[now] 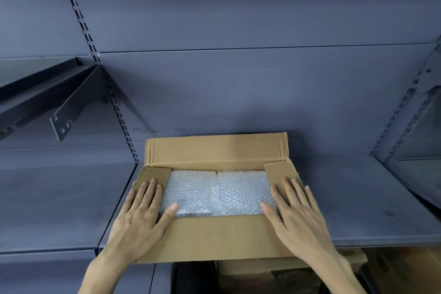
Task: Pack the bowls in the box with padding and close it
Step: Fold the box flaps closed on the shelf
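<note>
Fingers point(149, 188) spread flat, both hands pressing side flaps down over bubble wrap point(214, 192) inside box point(214, 236) on shelf point(358, 210); closing step, bowls unseen beneath; next likely folding far flap point(214, 149) forward.

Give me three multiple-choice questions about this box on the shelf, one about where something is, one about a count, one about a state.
1. Where does the bubble wrap lie?
A. inside the box
B. on the shelf beside the box
C. on the bracket up left

2. How many hands press on the box flaps?
A. none
B. one
C. two

3. How does the far flap stand?
A. folded flat over the wrap
B. standing up
C. torn off

Answers:
1 A, the wrap shows in the opening between the flaps.
2 C, the left hand and the right hand each lie flat on a side flap.
3 B, it rises upright against the back wall.
</note>
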Demonstrator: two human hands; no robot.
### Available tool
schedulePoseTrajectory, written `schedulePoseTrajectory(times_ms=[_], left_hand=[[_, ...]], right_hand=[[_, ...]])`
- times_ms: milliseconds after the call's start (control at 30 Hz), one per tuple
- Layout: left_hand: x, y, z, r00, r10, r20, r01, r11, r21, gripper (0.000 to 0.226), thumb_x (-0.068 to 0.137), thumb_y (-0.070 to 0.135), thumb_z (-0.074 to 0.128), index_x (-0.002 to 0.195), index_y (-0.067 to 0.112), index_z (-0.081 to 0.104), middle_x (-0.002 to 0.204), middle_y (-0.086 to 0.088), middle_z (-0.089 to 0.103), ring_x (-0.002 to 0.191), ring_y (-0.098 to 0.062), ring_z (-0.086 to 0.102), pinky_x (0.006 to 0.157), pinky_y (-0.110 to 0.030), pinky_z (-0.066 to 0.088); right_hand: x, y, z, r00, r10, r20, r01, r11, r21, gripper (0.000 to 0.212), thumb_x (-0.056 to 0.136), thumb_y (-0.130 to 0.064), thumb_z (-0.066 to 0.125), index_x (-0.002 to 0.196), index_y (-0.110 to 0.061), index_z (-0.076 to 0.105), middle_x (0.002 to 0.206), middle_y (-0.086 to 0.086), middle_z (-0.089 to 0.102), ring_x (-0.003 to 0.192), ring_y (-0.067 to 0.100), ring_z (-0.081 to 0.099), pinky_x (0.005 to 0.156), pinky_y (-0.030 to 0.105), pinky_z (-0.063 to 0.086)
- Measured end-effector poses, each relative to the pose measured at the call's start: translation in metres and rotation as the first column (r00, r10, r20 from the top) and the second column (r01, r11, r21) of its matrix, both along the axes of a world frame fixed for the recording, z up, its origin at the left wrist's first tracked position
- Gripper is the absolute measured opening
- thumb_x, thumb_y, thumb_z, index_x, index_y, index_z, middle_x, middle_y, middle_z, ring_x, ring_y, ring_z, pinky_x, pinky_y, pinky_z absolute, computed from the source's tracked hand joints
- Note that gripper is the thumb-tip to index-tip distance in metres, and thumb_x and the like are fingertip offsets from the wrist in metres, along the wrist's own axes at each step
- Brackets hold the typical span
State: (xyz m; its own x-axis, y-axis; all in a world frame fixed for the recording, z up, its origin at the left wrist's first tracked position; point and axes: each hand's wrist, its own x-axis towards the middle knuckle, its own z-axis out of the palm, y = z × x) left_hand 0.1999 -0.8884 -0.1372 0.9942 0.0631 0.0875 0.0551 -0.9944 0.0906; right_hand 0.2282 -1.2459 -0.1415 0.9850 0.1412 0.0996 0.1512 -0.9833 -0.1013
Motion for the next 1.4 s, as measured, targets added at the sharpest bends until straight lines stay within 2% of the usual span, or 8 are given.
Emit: schedulePoseTrajectory(times_ms=[233, 333, 467, 567, 800, 933, 1100, 1400], left_hand=[[-0.006, -0.01, 0.011, 1.0, 0.018, 0.024, -0.019, 0.999, 0.035, 0.112, 0.078, 0.08, -0.019, 0.161, 0.015, 0.017, 0.17, 0.001, 0.01, 0.157, -0.014, 0.001, 0.127, -0.036, -0.003], [0.001, -0.01, 0.018, 1.0, 0.003, 0.026, -0.003, 1.0, -0.015, 0.102, 0.085, 0.076, -0.006, 0.154, 0.016, 0.039, 0.164, 0.001, 0.031, 0.154, -0.018, 0.021, 0.126, -0.041, 0.015], [0.034, 0.007, 0.03, 0.984, 0.052, 0.168, -0.041, 0.997, -0.066, 0.037, 0.103, 0.044, 0.042, 0.103, 0.021, 0.072, 0.123, 0.005, 0.064, 0.11, -0.029, 0.058, 0.087, -0.048, 0.046], [0.067, 0.026, 0.032, 0.969, 0.181, 0.169, -0.1, 0.911, -0.401, 0.011, 0.095, 0.01, 0.06, 0.096, 0.007, 0.07, 0.099, -0.009, 0.067, 0.096, -0.037, 0.064, 0.077, -0.042, 0.05], [0.101, 0.046, 0.018, 0.916, 0.401, 0.001, -0.283, 0.649, -0.706, 0.057, 0.086, 0.011, 0.072, 0.134, 0.006, 0.042, 0.131, -0.012, 0.043, 0.126, -0.035, 0.038, 0.103, -0.049, 0.04], [0.103, 0.05, 0.014, 0.954, 0.283, -0.1, -0.233, 0.49, -0.84, 0.078, 0.093, 0.003, 0.06, 0.158, 0.017, 0.019, 0.145, 0.001, 0.048, 0.13, -0.022, 0.045, 0.101, -0.036, 0.041], [0.101, 0.057, 0.005, 0.966, 0.258, -0.029, -0.142, 0.431, -0.891, 0.054, 0.093, -0.004, 0.062, 0.139, 0.022, 0.051, 0.117, 0.006, 0.068, 0.105, -0.007, 0.064, 0.072, -0.012, 0.049], [0.096, 0.057, 0.002, 0.952, 0.3, 0.056, -0.042, 0.309, -0.95, 0.045, 0.085, -0.009, 0.07, 0.112, 0.025, 0.057, 0.112, 0.002, 0.064, 0.11, -0.015, 0.059, 0.085, -0.028, 0.049]], right_hand=[[-0.002, 0.001, 0.004, 1.0, -0.002, -0.017, 0.001, 0.999, -0.032, 0.095, 0.089, -0.074, -0.022, 0.163, -0.03, 0.019, 0.173, 0.0, 0.007, 0.16, 0.017, -0.005, 0.127, 0.04, -0.012], [0.001, 0.002, 0.015, 0.999, 0.014, -0.031, -0.012, 0.998, 0.061, 0.084, 0.098, -0.068, -0.005, 0.154, -0.03, 0.044, 0.169, -0.002, 0.025, 0.159, 0.017, 0.01, 0.129, 0.041, 0.005], [0.033, -0.004, 0.035, 0.993, -0.07, 0.092, 0.054, 0.984, 0.172, 0.042, 0.107, -0.04, 0.033, 0.093, -0.023, 0.068, 0.113, -0.004, 0.065, 0.114, 0.026, 0.058, 0.088, 0.042, 0.047], [0.063, -0.004, 0.038, 0.991, -0.118, 0.068, 0.097, 0.963, 0.25, 0.017, 0.102, -0.017, 0.053, 0.104, -0.025, 0.068, 0.113, -0.002, 0.059, 0.11, 0.025, 0.056, 0.09, 0.044, 0.05], [0.096, -0.005, 0.022, 0.969, -0.236, -0.067, 0.214, 0.675, 0.706, 0.072, 0.088, -0.004, 0.061, 0.151, -0.03, 0.037, 0.126, -0.002, 0.039, 0.097, 0.011, 0.059, 0.09, 0.034, 0.046], [0.11, -0.004, 0.023, 0.944, -0.267, -0.196, 0.326, 0.652, 0.684, 0.095, 0.085, -0.004, 0.059, 0.165, -0.023, 0.012, 0.148, 0.002, 0.048, 0.139, 0.027, 0.045, 0.109, 0.045, 0.039], [0.113, -0.008, 0.019, 0.938, -0.256, -0.236, 0.345, 0.595, 0.726, 0.095, 0.085, -0.004, 0.062, 0.165, -0.025, 0.014, 0.163, -0.007, 0.037, 0.146, 0.024, 0.041, 0.118, 0.047, 0.035], [0.113, -0.018, 0.003, 0.957, -0.215, -0.193, 0.279, 0.507, 0.816, 0.097, 0.083, -0.003, 0.075, 0.153, -0.046, 0.024, 0.114, -0.017, 0.056, 0.11, 0.009, 0.056, 0.1, 0.036, 0.042]])
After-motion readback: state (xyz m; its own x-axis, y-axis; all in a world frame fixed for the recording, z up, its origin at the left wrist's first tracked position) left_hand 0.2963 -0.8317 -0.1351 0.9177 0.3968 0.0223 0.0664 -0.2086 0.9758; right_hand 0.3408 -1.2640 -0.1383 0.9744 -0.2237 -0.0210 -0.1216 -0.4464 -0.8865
